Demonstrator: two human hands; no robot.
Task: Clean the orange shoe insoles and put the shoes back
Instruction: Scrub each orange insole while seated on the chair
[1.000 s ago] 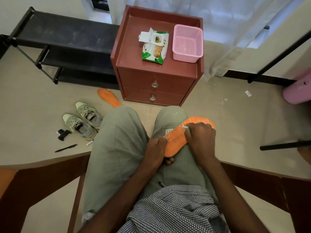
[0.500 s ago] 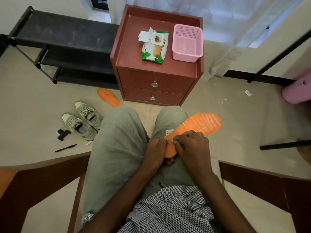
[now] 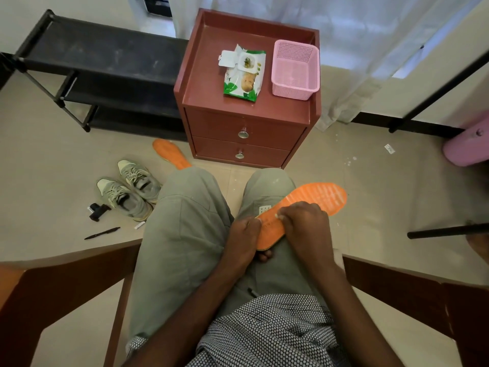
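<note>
The orange insole [image 3: 299, 210] lies across your right thigh, heel end down by your lap and toe end reaching out past the knee over the floor. Your left hand [image 3: 244, 235] grips its heel end, fingers curled round the edge and under it. Your right hand [image 3: 304, 221] sits on top of the insole near its middle, fingers bunched and pressing a bit of white wipe [image 3: 277, 215] against the surface; only a sliver of the wipe shows between your fingers.

The second orange insole [image 3: 170, 154] lies on the floor beyond your left knee, just beside the front corner of the reddish-brown bedside cabinet [image 3: 246, 125]. The pair of grey-green sneakers [image 3: 131, 188] stands side by side on the floor to the left of your left leg, laces up. Near them lie a small black object [image 3: 98, 211] and a black pen [image 3: 102, 233].

On top of the cabinet sits a green-and-white pack of wet wipes [image 3: 243, 74] with its flap lifted, and just beside it on the right a pink plastic basket [image 3: 295, 70]. A black shoe rack [image 3: 87, 72] stands left of the cabinet, against the wall. The wooden arms of your chair [image 3: 66, 282] frame your legs on both sides.
</note>
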